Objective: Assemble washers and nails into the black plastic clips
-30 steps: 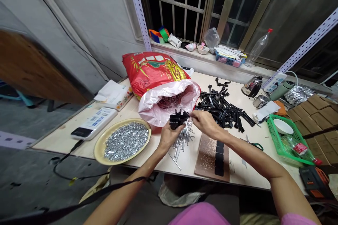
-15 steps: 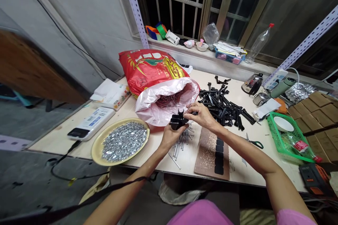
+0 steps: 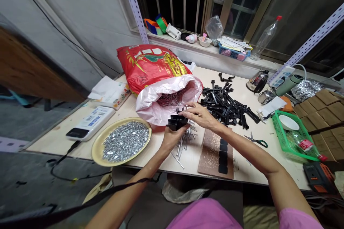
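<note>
Several black plastic parts [image 3: 176, 123], bunched together, are gripped in my left hand [image 3: 172, 139] above the table's front half. My right hand [image 3: 200, 115] is closed at their upper right side, fingertips on a black piece with a small prong. Exactly what sits between those fingertips is partly hidden. Just below and behind the hands lie long silver bolts [image 3: 185, 144] in a loose heap. A red sack [image 3: 153, 66] opens toward my hands, with many long thin metal pieces [image 3: 170, 98] inside. Right of it spreads a pile of black plastic parts [image 3: 228, 103].
A yellow dish [image 3: 94, 150] of small silver washers stands at front left, near a white device [image 3: 91, 123]. A brown board [image 3: 208, 157] with black pads lies right of the bolts. Farther right are scissors [image 3: 258, 141], a green basket [image 3: 279, 132] and a kettle [image 3: 257, 80].
Both hands have shifted slightly left with the black parts. The right fingers have moved in closer over the parts in the left hand. The camera view has tilted a little.
</note>
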Tool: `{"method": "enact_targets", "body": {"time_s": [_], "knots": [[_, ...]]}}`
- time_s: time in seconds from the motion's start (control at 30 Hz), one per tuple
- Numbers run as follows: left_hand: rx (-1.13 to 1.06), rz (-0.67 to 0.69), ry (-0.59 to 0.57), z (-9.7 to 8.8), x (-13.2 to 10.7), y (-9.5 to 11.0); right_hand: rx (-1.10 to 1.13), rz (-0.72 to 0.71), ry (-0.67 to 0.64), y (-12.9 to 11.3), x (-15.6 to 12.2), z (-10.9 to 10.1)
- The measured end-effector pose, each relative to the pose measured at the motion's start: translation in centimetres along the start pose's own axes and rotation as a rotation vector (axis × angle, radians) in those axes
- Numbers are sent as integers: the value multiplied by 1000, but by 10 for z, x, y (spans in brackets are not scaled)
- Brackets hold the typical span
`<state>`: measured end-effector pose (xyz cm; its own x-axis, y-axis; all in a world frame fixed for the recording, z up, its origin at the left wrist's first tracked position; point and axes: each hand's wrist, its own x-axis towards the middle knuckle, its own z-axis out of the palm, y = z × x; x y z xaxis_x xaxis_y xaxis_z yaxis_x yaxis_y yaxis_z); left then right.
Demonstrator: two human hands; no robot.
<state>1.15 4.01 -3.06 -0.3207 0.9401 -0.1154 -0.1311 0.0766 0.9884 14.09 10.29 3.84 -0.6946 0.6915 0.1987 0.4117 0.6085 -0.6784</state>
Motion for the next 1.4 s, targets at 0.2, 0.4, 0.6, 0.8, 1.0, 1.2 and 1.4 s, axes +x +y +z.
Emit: {"method": "enact_targets", "body": {"time_s": [0.2, 0.4, 0.6, 0.8, 1.0, 1.2, 1.4], "knots": [[34, -19, 95, -9, 0, 3, -97, 185, 311, 22, -9, -7], [28, -35, 100, -8, -4, 6, -460, 617, -102, 49, -15, 27], [46, -36, 113, -9, -4, 13, -551, 649, -91, 53, -11, 41], [166, -55, 81, -17, 6, 3, -595, 528, 137, 40, -24, -8], [239, 160, -42, -11, 12, -12, -351, -87, 346, -10, -26, -41], [328, 251, -118, -8, 8, 0, -307, -235, 207, -23, -17, -24], [233, 156, -100, -6, 5, 7, -218, -228, 138, -24, -10, -30]]}}
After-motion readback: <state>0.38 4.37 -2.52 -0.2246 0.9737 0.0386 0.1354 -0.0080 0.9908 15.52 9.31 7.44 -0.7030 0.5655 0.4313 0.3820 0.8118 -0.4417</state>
